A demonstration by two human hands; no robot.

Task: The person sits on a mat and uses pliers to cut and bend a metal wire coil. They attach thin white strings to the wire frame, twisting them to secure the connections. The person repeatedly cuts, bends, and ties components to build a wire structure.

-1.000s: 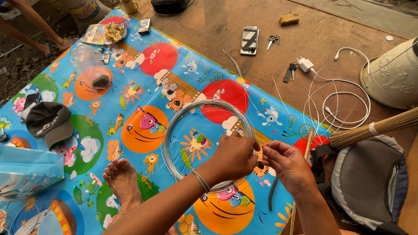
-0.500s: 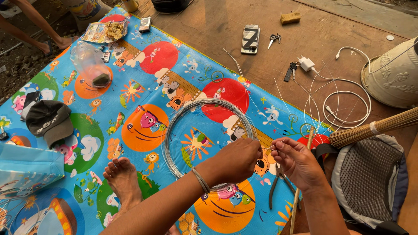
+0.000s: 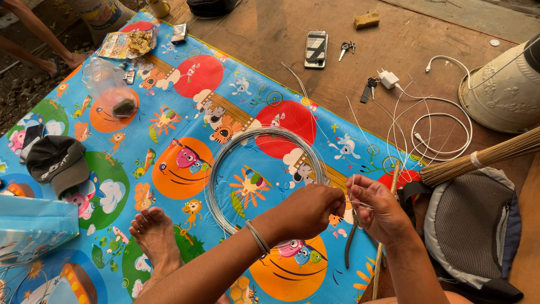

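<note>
Both hands have drawn closer since a moment ago: left hand [image 3: 308, 211] and right hand [image 3: 378, 209] now nearly touch, each pinching a thin wire strand [image 3: 355, 202] at centre. One wire coil [image 3: 264, 174] lies just beyond on the mat [image 3: 185, 101]. At eleven o'clock, one crumpled snack packet [image 3: 125, 45]; at twelve, one phone [image 3: 316, 48].
</note>
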